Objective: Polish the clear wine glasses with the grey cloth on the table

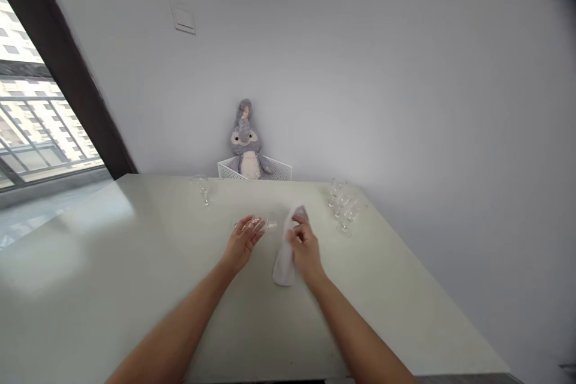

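Observation:
My left hand (244,242) is closed around a clear stemmed glass (271,223), which lies sideways in the fingers with one end pointing right. Its outline is faint, and part of it hides behind my fingers. Just to the right, my right hand (306,246) pinches a white cloth (284,267) that hangs down toward the tabletop. The cloth's upper end sticks up past my fingertips and looks slightly blurred. A small gap separates cloth and glass.
Several clear stemmed glasses (345,213) stand together at the table's right side. Another glass (205,191) is at the far left. Behind the pale table (148,264), a grey plush rabbit (245,144) sits in a white basket (282,171) against the wall. A window is on the left.

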A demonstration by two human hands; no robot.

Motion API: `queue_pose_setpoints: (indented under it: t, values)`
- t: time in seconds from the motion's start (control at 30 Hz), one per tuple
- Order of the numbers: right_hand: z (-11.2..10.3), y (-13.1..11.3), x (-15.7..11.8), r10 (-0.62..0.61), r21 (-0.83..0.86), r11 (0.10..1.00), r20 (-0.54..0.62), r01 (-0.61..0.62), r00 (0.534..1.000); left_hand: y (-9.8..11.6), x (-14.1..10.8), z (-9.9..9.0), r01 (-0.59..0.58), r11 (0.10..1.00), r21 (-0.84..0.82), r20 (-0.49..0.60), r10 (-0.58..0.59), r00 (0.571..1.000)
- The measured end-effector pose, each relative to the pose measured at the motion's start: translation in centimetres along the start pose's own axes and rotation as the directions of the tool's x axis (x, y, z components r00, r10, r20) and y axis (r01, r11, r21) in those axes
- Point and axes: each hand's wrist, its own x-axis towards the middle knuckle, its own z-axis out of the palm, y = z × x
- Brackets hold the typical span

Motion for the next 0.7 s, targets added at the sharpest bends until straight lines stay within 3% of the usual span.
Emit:
queue_pose_setpoints:
  t: [0.1,0.2,0.37,0.47,0.6,0.7]
  values:
    - [1.4,-0.5,-1.3,0.000,-0.060,0.998,0.171,0.010,0.985,-0.6,-0.1,0.4,0.004,0.999,0.051,0.045,-0.006,0.999]
    - [1.8,-0.5,-1.8,0.025,-0.066,0.998,0.218,-0.011,0.976,-0.4,0.0,0.4,-0.018,0.997,0.074,0.042,0.015,0.999]
    - [1.0,-1.1,-1.1,0.091,-0.003,0.996,0.050,-0.091,0.995,0.4,0.0,0.5,-0.049,0.994,0.095,0.026,0.047,0.999]
    - [0.6,-1.5,-0.9,0.033,-0.068,0.997,-0.029,-0.035,0.999,0.4,-0.2,0.6,-0.039,0.994,0.106,0.027,0.036,0.999]
    - [1.0,-1.1,-1.2,-0.036,-0.122,0.991,0.120,0.050,0.992,0.0,-0.6,1.1,-0.016,0.995,0.098,0.059,0.011,0.998]
    - [1.2,-0.5,-1.2,0.014,-0.037,0.999,0.207,-0.006,0.978,-0.2,-0.7,1.4,-0.014,0.997,0.075,0.052,0.010,0.999]
